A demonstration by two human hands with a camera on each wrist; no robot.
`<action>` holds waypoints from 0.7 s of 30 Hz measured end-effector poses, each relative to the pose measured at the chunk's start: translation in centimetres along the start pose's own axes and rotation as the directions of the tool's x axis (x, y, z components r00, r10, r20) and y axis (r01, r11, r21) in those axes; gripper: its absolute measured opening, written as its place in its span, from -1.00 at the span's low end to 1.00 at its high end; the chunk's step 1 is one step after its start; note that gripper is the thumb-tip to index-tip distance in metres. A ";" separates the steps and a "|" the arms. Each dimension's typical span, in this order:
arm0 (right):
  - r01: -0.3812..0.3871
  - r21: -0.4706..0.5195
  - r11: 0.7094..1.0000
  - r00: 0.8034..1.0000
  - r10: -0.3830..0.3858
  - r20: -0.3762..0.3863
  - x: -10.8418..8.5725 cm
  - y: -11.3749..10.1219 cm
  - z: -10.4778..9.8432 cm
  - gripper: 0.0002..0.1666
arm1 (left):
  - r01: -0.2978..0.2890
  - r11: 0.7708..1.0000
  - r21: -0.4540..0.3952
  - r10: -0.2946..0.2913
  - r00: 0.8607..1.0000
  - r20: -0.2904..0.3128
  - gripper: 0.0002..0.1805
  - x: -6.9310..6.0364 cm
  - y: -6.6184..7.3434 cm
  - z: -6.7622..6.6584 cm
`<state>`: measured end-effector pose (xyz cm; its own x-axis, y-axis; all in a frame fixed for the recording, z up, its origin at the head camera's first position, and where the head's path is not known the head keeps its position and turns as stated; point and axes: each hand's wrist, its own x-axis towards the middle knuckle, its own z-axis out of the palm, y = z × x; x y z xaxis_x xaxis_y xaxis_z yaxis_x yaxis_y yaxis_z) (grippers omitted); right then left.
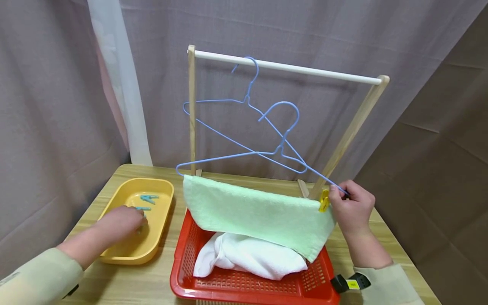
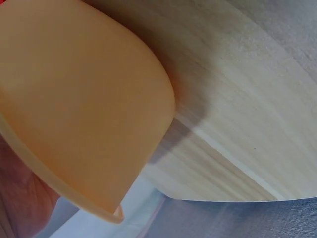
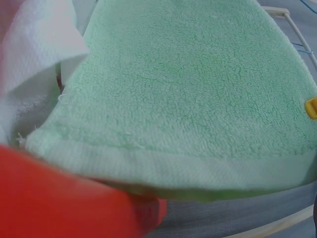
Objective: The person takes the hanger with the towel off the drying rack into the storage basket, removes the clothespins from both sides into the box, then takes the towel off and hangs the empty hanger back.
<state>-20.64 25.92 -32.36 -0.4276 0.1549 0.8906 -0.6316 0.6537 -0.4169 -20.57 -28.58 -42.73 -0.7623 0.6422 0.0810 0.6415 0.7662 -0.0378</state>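
My right hand (image 1: pixel 352 207) pinches the lower right corner of a blue wire hanger (image 1: pixel 228 157). Over that hanger's bottom bar hangs a light green towel (image 1: pixel 251 207) (image 3: pixel 188 89), with a yellow clip (image 1: pixel 324 201) (image 3: pixel 311 107) on its upper edge near my right fingers. My left hand (image 1: pixel 123 222) reaches into the yellow tray (image 1: pixel 167 212) (image 2: pixel 84 99), by a blue clip (image 1: pixel 143 208); its fingertips are mostly hidden, so its grip is unclear. Another blue clip (image 1: pixel 149 198) lies farther back in the tray.
A second blue hanger (image 1: pixel 225 100) hangs from the rack's white rod (image 1: pixel 305 70), behind the held one. The red basket (image 1: pixel 244 292) below the towel holds a white cloth (image 1: pixel 248 256). Grey curtains (image 1: pixel 160 84) stand behind the wooden table (image 1: pixel 129 284).
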 end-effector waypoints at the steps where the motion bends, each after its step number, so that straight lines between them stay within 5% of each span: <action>1: -0.001 -0.002 1.000 1.000 0.001 0.001 0.0 0.0 0.0 -0.73 | 0.004 1.000 0.000 -0.004 1.000 0.004 -0.71 0.0 0.0 0.0; 21: -0.008 -0.010 1.000 1.000 0.008 0.004 -0.1 0.0 0.0 -0.74 | 0.027 1.000 0.008 -0.027 0.999 -0.039 -0.76 0.0 -0.2 -0.6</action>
<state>-20.60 25.96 -32.44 -0.4351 0.1566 0.8866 -0.6221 0.6596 -0.4218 -20.65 -28.75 -42.09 -0.7754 0.6198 0.1208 0.6197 0.7837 -0.0431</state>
